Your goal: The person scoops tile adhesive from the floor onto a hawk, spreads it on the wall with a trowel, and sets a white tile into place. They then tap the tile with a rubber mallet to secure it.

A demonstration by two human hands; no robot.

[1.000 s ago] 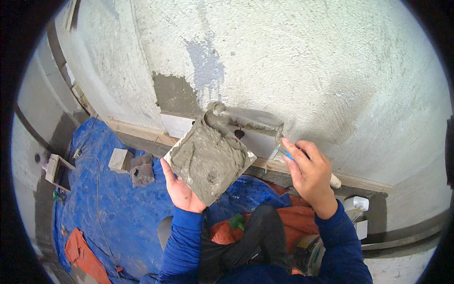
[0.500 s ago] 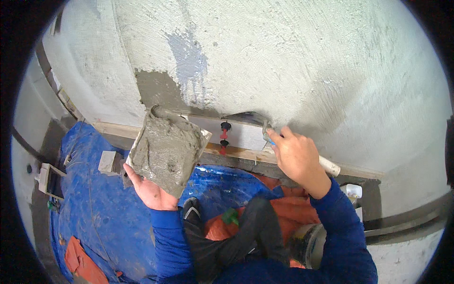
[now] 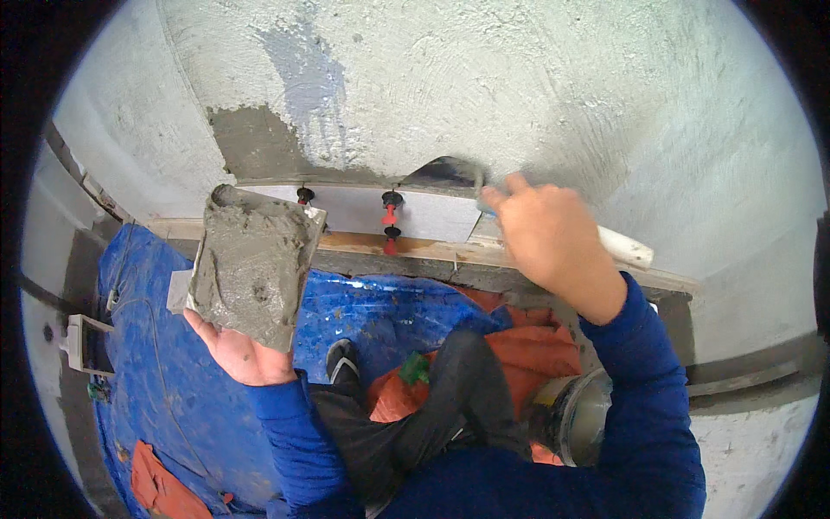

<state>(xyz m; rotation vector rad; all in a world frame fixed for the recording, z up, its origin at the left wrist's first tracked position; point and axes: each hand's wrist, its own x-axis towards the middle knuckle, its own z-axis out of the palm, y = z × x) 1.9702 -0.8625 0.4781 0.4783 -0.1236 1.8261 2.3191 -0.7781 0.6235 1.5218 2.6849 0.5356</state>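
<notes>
My left hand (image 3: 251,356), palm up, supports a square pale tile (image 3: 201,251) heaped with wet grey mortar (image 3: 255,272); its thumb shows at the near left edge, and the other fingers are hidden beneath. My right hand (image 3: 558,233) is closed around the handle (image 3: 626,247) of a trowel. The trowel's dark blade (image 3: 445,170) lies against the rough wall, just above a white tile (image 3: 432,214) set along its foot. Red-and-black tile levelling clips (image 3: 392,203) sit at that tile's joint. A damp grey mortar patch (image 3: 259,143) covers the wall to the left.
A wooden strip (image 3: 359,242) runs under the wall tile. Blue sheeting (image 3: 190,415) and orange sheeting (image 3: 540,346) cover the floor around my legs. A bucket (image 3: 584,419) stands beside my right arm. At the far left is a pale open frame (image 3: 86,344).
The view has shifted, and the wall and floor appear farther left and higher. The mortar-laden tile has moved left with my left hand. The trowel stays against the wall above the white tile.
</notes>
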